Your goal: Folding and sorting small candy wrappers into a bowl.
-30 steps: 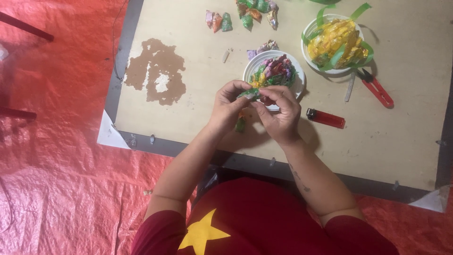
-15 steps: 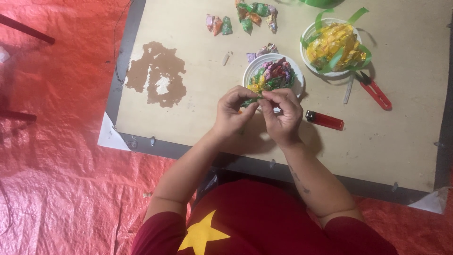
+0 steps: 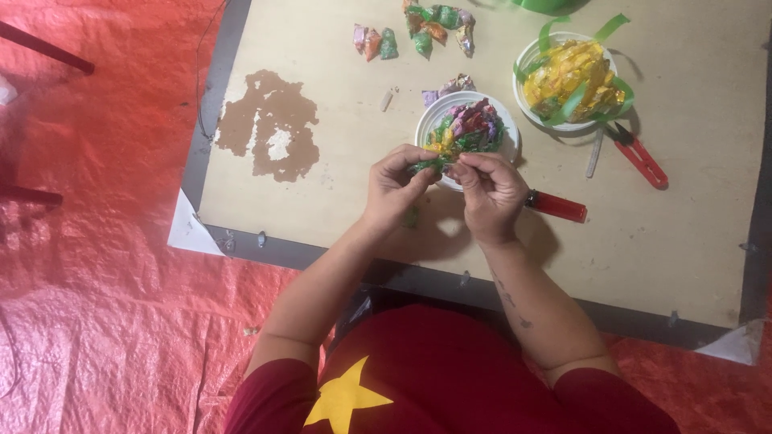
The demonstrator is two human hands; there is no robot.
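Between left hand point(image 3: 396, 186) and right hand point(image 3: 490, 193), small crumpled green foil piece point(image 3: 428, 165), pinched

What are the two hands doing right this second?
Left hand: closed, pinching a small green wrapper piece.
Right hand: closed, fingers pinching the same piece from the other side.

A green wrapper point(image 3: 426, 165) is showing between the fingers; the near white bowl point(image 3: 465, 128) is holding purple, green and yellow wrappers, the far bowl point(image 3: 572, 80) yellow ones with green ribbon; a red lighter point(image 3: 556, 206) is lying on the tan board point(image 3: 338, 201)
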